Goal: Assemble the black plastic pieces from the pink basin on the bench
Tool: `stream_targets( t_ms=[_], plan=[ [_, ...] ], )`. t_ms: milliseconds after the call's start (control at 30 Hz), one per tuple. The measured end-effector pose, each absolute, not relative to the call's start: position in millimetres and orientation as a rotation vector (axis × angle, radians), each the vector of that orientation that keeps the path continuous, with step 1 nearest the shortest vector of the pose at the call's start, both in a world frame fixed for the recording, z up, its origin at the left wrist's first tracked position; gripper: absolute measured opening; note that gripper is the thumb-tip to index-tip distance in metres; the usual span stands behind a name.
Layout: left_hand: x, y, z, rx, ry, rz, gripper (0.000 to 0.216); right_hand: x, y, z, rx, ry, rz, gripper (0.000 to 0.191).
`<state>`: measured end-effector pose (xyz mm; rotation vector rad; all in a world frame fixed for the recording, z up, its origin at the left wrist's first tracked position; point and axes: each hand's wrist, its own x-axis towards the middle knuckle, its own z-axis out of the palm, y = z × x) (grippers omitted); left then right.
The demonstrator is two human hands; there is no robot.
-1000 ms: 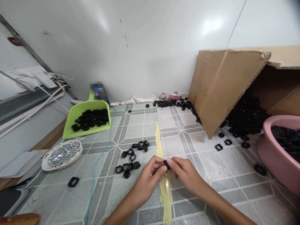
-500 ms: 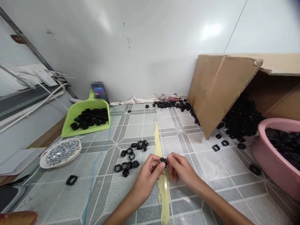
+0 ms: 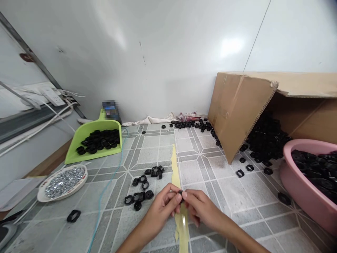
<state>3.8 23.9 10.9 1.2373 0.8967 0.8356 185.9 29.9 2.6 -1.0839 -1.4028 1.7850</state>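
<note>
My left hand (image 3: 166,203) pinches a small black plastic ring (image 3: 180,193) between thumb and fingers, above a yellow strip on the tiled floor. From the other side, the closed thumb and forefinger of my right hand (image 3: 200,207) press on the same ring. Fingertips cover much of the ring, and I cannot tell whether a smaller piece sits between them. Left of my hands lies a loose group of similar black rings (image 3: 137,198), with another cluster (image 3: 155,171) just behind it.
A white plate (image 3: 84,177) of shiny metal pieces and a green dustpan (image 3: 72,154) of black rings stand at left. A single ring (image 3: 73,215) lies near the plate. At right are a tipped cardboard box (image 3: 226,105) spilling rings and a pink basin (image 3: 292,182) of rings.
The view has tilted slightly, so the surroundings sit lower. My right fingers have come closer to the left, and the black ring appears turned more edge-on between both hands.
</note>
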Motion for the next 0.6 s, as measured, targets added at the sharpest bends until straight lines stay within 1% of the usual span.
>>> stream_targets(
  t_ms=[67, 133, 200, 233, 367, 400, 500, 600],
  plan=[
    [7.3, 19.5, 9.1, 1.263, 0.905, 0.875, 0.028, 187.9, 32.7, 5.4, -1.06, -1.328, 1.887, 0.052],
    [10.6, 15.3, 6.8, 1.3, 0.925, 0.923, 0.026, 191.4, 35.0, 11.6, -1.024, -1.305, 1.999, 0.049],
    [12.8, 13.3, 5.8, 1.308, 0.943, 0.951, 0.025, 194.2, 34.6, 18.7, -1.054, -1.374, 2.001, 0.047],
    [13.7, 13.2, 6.0, 1.29, 0.941, 0.95, 0.026, 194.6, 33.0, 21.3, -1.099, -1.454, 1.898, 0.046],
    [18.2, 14.1, 9.0, 1.163, 0.874, 0.9, 0.032, 189.0, 21.2, 21.5, -1.231, -1.818, 1.138, 0.041],
    [19.5, 13.2, 9.5, 1.156, 0.87, 0.903, 0.033, 186.6, 18.1, 19.7, -1.229, -1.859, 1.059, 0.041],
    [21.3, 6.9, 9.4, 1.232, 0.951, 0.951, 0.031, 179.6, 12.2, 14.7, -1.247, -1.831, 1.106, 0.046],
    [17.3, 0.1, 8.7, 1.464, 1.108, 0.937, 0.025, 176.1, 12.5, 13.8, -1.333, -1.692, 1.189, 0.053]
  ],
)
